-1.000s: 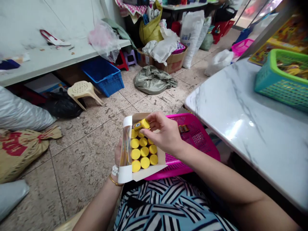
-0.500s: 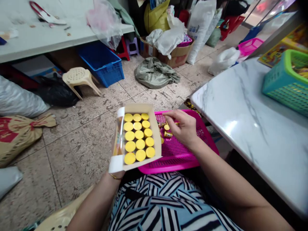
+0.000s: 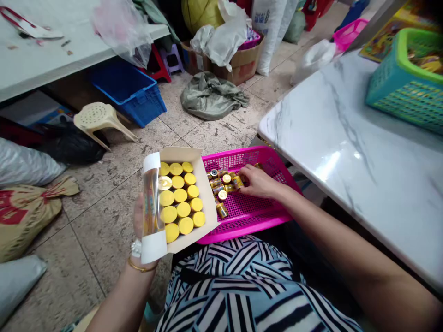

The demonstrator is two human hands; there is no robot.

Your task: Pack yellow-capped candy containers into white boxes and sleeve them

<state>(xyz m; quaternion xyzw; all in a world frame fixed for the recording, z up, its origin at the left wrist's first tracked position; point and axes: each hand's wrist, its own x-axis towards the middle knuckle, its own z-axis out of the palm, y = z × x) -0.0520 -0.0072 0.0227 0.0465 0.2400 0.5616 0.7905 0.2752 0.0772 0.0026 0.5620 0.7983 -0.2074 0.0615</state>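
My left hand [image 3: 138,216] grips a white cardboard box [image 3: 154,249] from its left side and below; most of the fingers are hidden behind it. Rows of yellow round caps [image 3: 180,196] face up inside the open box, which has a clear window in its left wall. In the pink basket [image 3: 256,226], my right hand [image 3: 256,180] has its fingers closed at a small gold-labelled cylinder [image 3: 237,182]. Several similar small cylinders [image 3: 222,210] lie loose beside it, some on their sides, some showing a pale or dark end.
A marble-patterned table [image 3: 311,120] stands close on the right, bearing a green and teal basket [image 3: 398,92]. Ahead on the floor are a beige stool [image 3: 98,117], a blue crate [image 3: 145,103] and a grey cloth bag [image 3: 211,99]. Sacks [image 3: 27,221] lie at the left.
My right hand has gone down among the small cylinders in the pink basket and closed at one. The box in my left hand has shifted left in view, and the camera has turned slightly.
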